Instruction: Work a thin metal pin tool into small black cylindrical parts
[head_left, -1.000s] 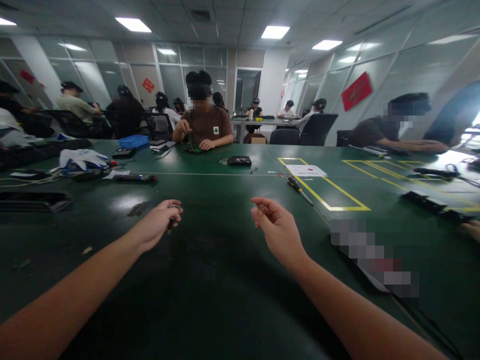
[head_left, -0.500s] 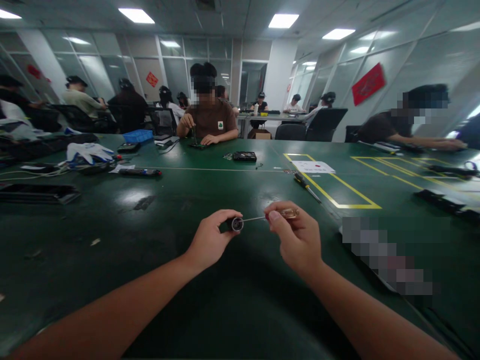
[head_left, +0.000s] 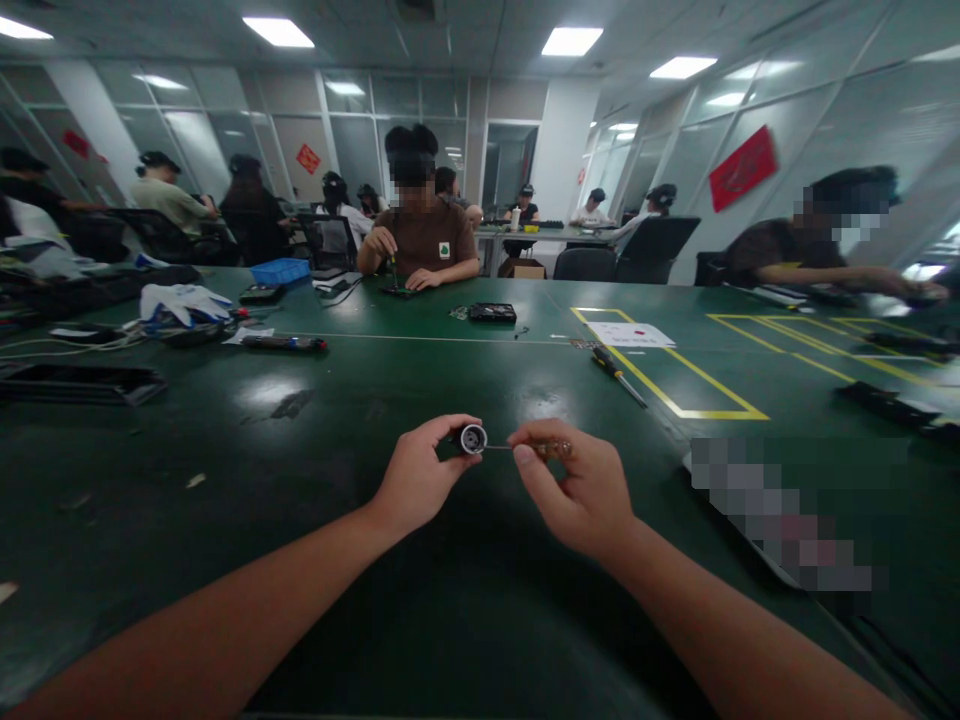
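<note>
Dim overhead light, glare on tabletop [head_left: 405,375]

blue basket [head_left: 280,271] | white-blue gloves [head_left: 184,303] | white sheet [head_left: 636,335] | red wall poster [head_left: 742,168]

My left hand [head_left: 416,475] and right hand [head_left: 585,480], close together over the green table [head_left: 450,620].
Bare forearms [head_left: 277,590] slant inward across its near side; left thumb [head_left: 457,466] and fingers [head_left: 447,428] curve in a grip, right ones pinch.

The cylinder [head_left: 473,439] looks metallic-rimmed, the driver [head_left: 556,449] metal and translucent plastic, the bench [head_left: 420,375] smooth, glossy; the gloves [head_left: 184,303] are matt cloth.
</note>
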